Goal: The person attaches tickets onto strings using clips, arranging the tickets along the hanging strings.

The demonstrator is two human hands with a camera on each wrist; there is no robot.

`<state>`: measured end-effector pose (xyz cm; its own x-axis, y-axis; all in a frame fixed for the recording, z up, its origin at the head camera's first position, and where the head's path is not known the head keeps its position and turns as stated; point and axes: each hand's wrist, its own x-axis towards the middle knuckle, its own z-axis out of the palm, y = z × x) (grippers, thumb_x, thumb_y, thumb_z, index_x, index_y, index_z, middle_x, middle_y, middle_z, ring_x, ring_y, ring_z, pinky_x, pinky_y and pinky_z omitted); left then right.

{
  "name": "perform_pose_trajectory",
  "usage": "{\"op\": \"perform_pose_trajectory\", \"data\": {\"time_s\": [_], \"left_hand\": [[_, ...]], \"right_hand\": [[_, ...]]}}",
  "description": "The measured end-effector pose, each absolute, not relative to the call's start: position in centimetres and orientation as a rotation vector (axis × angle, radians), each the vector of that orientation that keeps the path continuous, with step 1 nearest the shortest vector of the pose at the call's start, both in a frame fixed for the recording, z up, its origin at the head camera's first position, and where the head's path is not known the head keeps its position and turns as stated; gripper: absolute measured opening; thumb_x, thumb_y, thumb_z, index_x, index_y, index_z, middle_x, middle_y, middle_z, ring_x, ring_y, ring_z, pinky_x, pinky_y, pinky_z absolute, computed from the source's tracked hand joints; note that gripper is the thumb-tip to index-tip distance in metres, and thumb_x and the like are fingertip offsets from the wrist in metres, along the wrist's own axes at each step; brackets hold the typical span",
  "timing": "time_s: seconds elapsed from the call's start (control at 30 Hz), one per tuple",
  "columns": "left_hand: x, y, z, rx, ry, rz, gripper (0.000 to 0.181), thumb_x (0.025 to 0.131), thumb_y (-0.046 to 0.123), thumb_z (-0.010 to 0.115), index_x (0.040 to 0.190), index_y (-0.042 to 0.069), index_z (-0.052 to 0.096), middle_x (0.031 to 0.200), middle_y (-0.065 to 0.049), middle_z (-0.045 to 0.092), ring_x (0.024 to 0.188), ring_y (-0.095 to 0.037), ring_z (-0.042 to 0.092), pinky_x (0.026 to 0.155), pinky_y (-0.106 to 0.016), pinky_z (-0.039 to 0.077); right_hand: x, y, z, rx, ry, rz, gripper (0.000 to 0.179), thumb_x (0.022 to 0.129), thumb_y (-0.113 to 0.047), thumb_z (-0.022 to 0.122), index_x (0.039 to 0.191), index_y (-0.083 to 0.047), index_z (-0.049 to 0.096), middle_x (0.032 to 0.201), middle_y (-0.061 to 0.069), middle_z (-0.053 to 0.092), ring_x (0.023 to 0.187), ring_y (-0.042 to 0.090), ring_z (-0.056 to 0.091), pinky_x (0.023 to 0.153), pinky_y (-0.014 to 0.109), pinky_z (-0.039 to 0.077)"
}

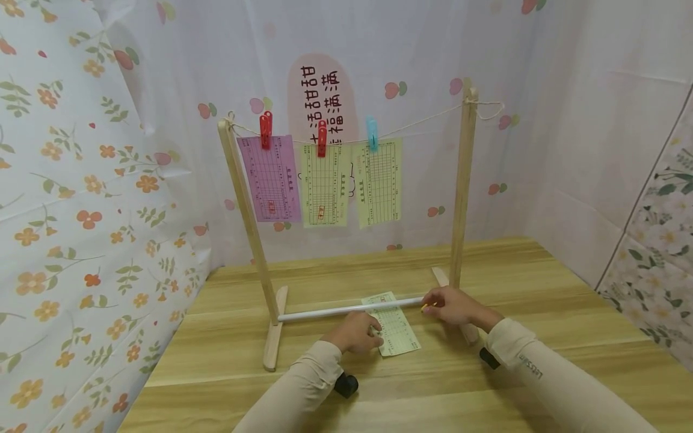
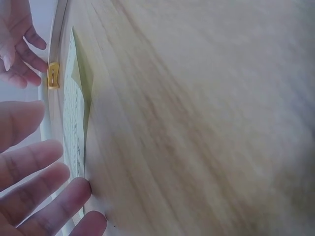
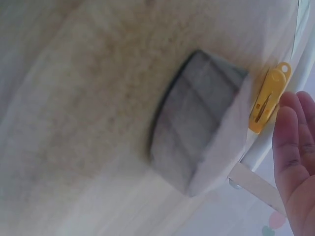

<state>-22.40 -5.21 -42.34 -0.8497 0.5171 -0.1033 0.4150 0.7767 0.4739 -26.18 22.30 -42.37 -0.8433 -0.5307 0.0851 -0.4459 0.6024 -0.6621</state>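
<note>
A yellow-green printed slip (image 1: 400, 331) lies on the table, partly under the white crossbar. My left hand (image 1: 356, 332) is at its left edge; in the left wrist view the fingers (image 2: 59, 206) are loosely extended beside the paper (image 2: 75, 118), one edge of which lifts off the wood. Whether they touch it I cannot tell. My right hand (image 1: 452, 305) is by the bar's right end, its fingers (image 3: 285, 137) fairly straight next to a yellow clothespin (image 3: 269, 96). Neither hand visibly grips anything.
A wooden stand with left post (image 1: 249, 222) and right post (image 1: 462, 192) carries a string. From it hang a purple slip (image 1: 273, 180) and two yellow-green slips (image 1: 325, 189), held by red clothespins (image 1: 266, 129) and a blue clothespin (image 1: 372, 133). A white crossbar (image 1: 319, 313) joins the posts low down.
</note>
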Motion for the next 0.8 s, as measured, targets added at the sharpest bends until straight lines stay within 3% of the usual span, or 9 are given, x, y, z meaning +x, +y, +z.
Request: {"op": "perform_pose_trajectory", "data": {"time_s": [0.2,0.4,0.47,0.53,0.67,0.8], "left_hand": [[-22.48,-5.05,-42.49,0.754,2.760,0.561,0.024,0.088,0.025,0.070,0.107,0.010,0.074,0.102,0.001,0.070,0.095,-0.014,0.063,0.080,-0.026,0.052],[-22.43,-4.88,-42.69,0.811,2.762,0.438,0.014,0.089,0.029,0.069,0.092,0.017,0.076,0.120,0.002,0.066,0.118,-0.019,0.055,0.104,-0.034,0.039],[-22.49,-4.84,-42.68,0.826,2.760,0.436,0.013,0.090,0.028,0.069,0.089,0.017,0.076,0.120,0.001,0.066,0.118,-0.019,0.055,0.105,-0.034,0.039],[-22.54,-4.86,-42.60,0.823,2.756,0.447,0.013,0.090,0.028,0.069,0.086,0.017,0.076,0.119,0.000,0.067,0.117,-0.017,0.056,0.102,-0.032,0.042],[-22.50,-5.05,-42.37,0.783,2.740,0.487,0.013,0.089,0.026,0.070,0.084,0.016,0.075,0.109,0.002,0.069,0.102,-0.014,0.061,0.082,-0.026,0.051],[-22.37,-5.11,-42.19,0.755,2.732,0.494,0.015,0.089,0.027,0.070,0.096,0.014,0.075,0.104,0.003,0.069,0.095,-0.015,0.060,0.077,-0.026,0.050]], "right_hand": [[-25.91,22.35,-42.14,-0.784,2.667,-1.089,0.025,0.094,-0.015,0.064,0.109,0.005,0.064,0.102,0.011,0.069,0.097,0.030,0.064,0.083,0.047,0.053],[-25.82,22.35,-42.15,-0.819,2.657,-1.063,0.025,0.094,-0.014,0.063,0.108,0.006,0.064,0.104,0.014,0.068,0.101,0.037,0.063,0.087,0.051,0.052],[-25.88,22.39,-42.10,-0.823,2.659,-1.060,0.025,0.094,-0.014,0.063,0.108,0.007,0.064,0.104,0.015,0.068,0.102,0.039,0.062,0.087,0.053,0.051],[-25.99,22.45,-42.09,-0.828,2.660,-1.046,0.026,0.094,-0.014,0.063,0.108,0.008,0.064,0.104,0.015,0.068,0.102,0.039,0.062,0.088,0.053,0.051],[-26.17,22.47,-42.22,-0.832,2.658,-1.030,0.029,0.094,-0.016,0.063,0.109,0.008,0.064,0.105,0.015,0.069,0.103,0.039,0.062,0.089,0.053,0.050],[-26.12,22.33,-42.32,-0.817,2.660,-1.029,0.029,0.093,-0.018,0.064,0.108,0.008,0.065,0.105,0.015,0.068,0.105,0.041,0.061,0.090,0.054,0.049]]}}
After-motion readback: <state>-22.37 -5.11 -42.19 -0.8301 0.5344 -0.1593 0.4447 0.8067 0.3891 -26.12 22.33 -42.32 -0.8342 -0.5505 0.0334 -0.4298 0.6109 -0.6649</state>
